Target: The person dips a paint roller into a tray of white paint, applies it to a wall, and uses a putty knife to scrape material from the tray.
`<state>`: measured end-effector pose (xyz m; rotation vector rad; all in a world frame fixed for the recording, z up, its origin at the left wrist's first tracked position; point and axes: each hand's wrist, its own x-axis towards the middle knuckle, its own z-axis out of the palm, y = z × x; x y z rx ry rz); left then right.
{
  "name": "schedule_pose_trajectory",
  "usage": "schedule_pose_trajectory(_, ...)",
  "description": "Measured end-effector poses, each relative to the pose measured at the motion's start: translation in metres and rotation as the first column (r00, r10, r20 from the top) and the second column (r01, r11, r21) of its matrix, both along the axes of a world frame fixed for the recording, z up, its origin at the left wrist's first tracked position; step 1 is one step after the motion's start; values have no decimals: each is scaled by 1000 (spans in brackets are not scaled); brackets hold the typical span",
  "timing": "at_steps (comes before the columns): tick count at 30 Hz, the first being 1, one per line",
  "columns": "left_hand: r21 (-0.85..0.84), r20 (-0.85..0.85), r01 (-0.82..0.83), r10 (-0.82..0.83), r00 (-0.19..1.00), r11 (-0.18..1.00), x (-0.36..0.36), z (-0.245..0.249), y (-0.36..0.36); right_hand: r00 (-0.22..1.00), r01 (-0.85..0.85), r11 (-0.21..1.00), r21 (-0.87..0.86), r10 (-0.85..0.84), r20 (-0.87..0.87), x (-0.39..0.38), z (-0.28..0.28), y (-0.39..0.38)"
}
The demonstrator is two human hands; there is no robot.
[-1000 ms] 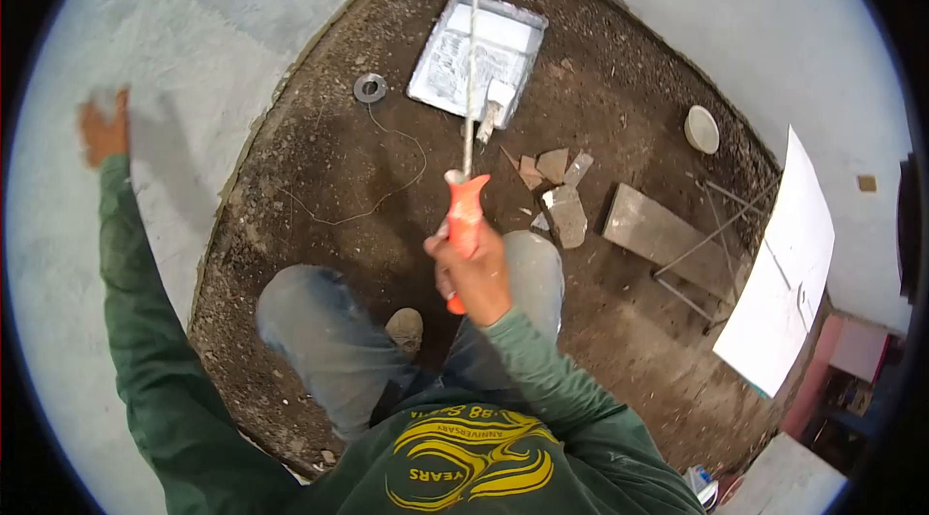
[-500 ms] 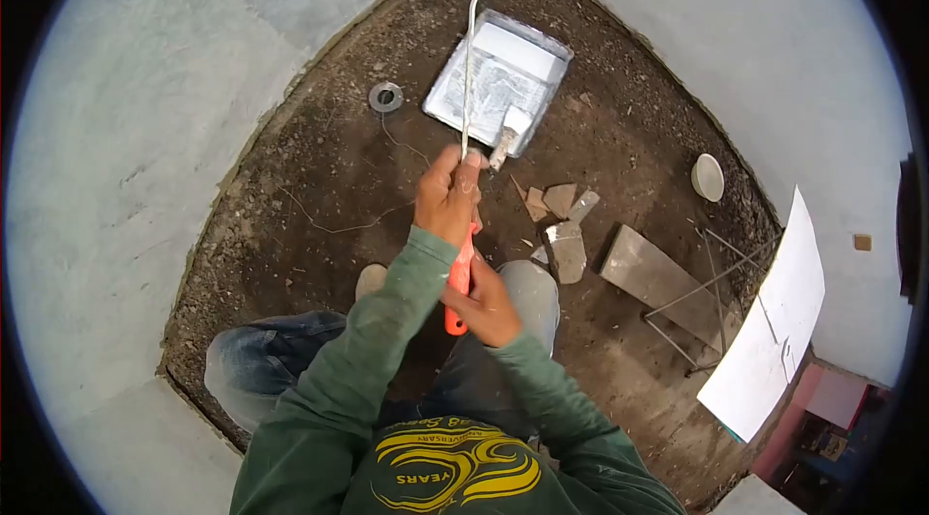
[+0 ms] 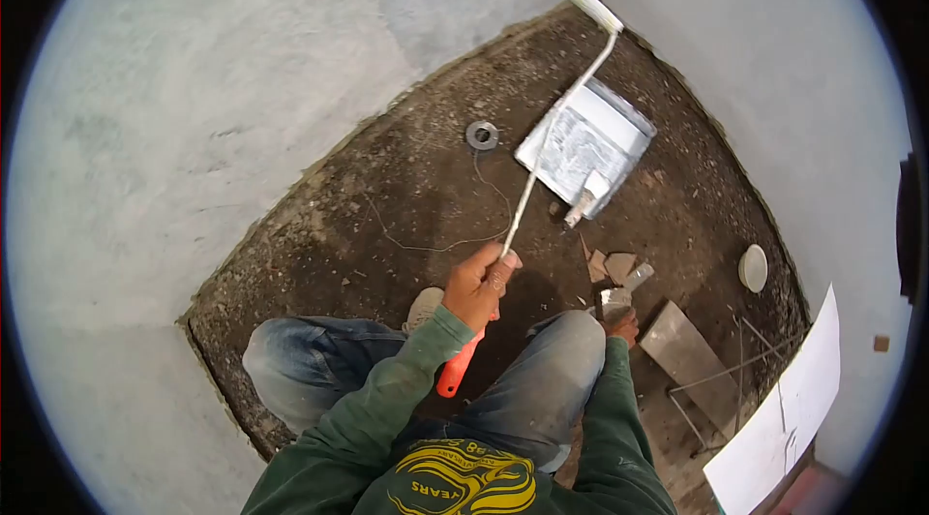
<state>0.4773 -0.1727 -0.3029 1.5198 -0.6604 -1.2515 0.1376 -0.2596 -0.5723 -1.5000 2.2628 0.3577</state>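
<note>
— Which hand has the paint roller?

— The left hand. It is closed round the top of the orange grip, just where the metal shaft begins, and the rest of the grip sticks out below the fist, toward the body.

— And which way does the tool run?

— Its long axis goes up and to the right, away from the person. The sleeve is at the far end, up by the grey wall, near the corner where the walls meet. I cannot tell whether it touches the plaster.

— What lies under the shaft?

— The paint tray sits on the dirt floor, and the shaft crosses its left edge. A brush leans at the tray's near end, and a tape ring lies just left of the tray.

— And the right hand?

— It is low, beside the right knee, near some broken tile pieces. It is well apart from the roller. It may be resting there, but the knee hides its fingers, so I cannot tell whether it is open or closed.
</note>
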Motion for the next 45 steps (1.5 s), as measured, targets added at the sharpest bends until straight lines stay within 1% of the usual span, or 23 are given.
schedule_pose_trajectory(3, 19, 20, 0, 0, 1000, 1000, 3, -2, 11, 994, -106, 993, -45, 107, 34, -16, -35, -2)
schedule_pose_trajectory(4, 36, 19, 1, -2, 1000, 999, 3, 1, 13, 952, -306, 949, -76, 303, -54, -46, -100, -5)
schedule_pose_trajectory(5, 34, 11, -13, 13, 1000, 999, 2, 1, 15, 947, -320, 944, -76, 316, -62, -38, -91, -6)
schedule_pose_trajectory(7, 17, -81, -43, 45, 996, 999, -1, -1, 19, 840, -525, 851, -14, 521, 153, 6, -61, 3)
schedule_pose_trajectory(9, 26, -77, -64, 66, 995, 998, 0, 5, 23, 678, -701, 686, -197, 726, 115, 43, -37, 15)
schedule_pose_trajectory(12, 15, -40, -97, 98, 994, 995, 2, 5, 36, 585, -791, 597, -133, 802, 121, 74, -18, 8)
schedule_pose_trajectory(15, -26, -13, -121, 121, 993, 992, 2, 3, 42, 576, -803, 589, -91, 806, 140, 76, -33, 0)
schedule_pose_trajectory(21, 35, -29, -93, 94, 995, 995, -12, 10, 34, 529, -825, 543, -158, 840, 122, 72, -26, 2)
schedule_pose_trajectory(22, 45, -47, -63, 65, 997, 997, -14, 9, 30, 555, -807, 568, -162, 823, 122, 66, -28, 4)
schedule_pose_trajectory(24, 41, -62, -2, 5, 998, 999, -11, 6, 16, 631, -661, 665, -347, 743, 223, 40, -57, -10)
schedule_pose_trajectory(26, 73, -150, 87, -76, 986, 994, -11, -4, 7, 828, -283, 910, -303, 391, 402, -1, -65, -19)
schedule_pose_trajectory(27, 73, -153, 110, -98, 983, 991, -13, -9, 2, 838, -263, 916, -302, 372, 399, -9, -45, -9)
schedule_pose_trajectory(29, 93, -212, 180, -157, 964, 979, -19, -22, -13, 912, -5, 832, -555, 231, 339, -18, 23, 12)
schedule_pose_trajectory(30, 73, -252, 209, -185, 950, 975, -23, -34, -22, 917, 16, 827, -562, 212, 337, -15, 35, 20)
schedule_pose_trajectory(32, 76, -275, 244, -215, 937, 967, -31, -48, -37, 632, 271, 847, -457, 201, 748, 1, 56, 33)
schedule_pose_trajectory(35, 101, -297, 289, -248, 922, 952, -43, -65, -51, 295, 307, 950, -66, -29, 955, 75, 118, 51)
schedule_pose_trajectory(36, 114, -321, 309, -260, 911, 944, -44, -68, -54, 230, 258, 965, -54, -7, 973, 101, 129, 50)
schedule_pose_trajectory(38, 117, -331, 339, -285, 900, 933, -41, -69, -66, -22, 225, 953, 202, -202, 979, 147, 154, 37)
schedule_pose_trajectory(40, 153, -373, 338, -263, 890, 928, -41, -74, -66, -349, 68, 913, 402, -356, 867, 172, 129, 17)
schedule_pose_trajectory(41, 161, -376, 349, -270, 886, 923, -40, -74, -67, -352, 79, 909, 410, -359, 864, 178, 122, 13)
schedule_pose_trajectory(43, 199, -433, 248, -142, 890, 948, -32, -70, -73, -459, 19, 868, 497, -434, 775, 187, 116, 2)
schedule_pose_trajectory(44, 223, -452, 191, -72, 889, 956, -27, -86, -74, -463, 24, 867, 498, -432, 774, 189, 119, -3)
schedule_pose_trajectory(45, 227, -452, 196, -75, 889, 954, -25, -86, -73, -597, -57, 848, 527, -452, 662, 191, 128, -4)
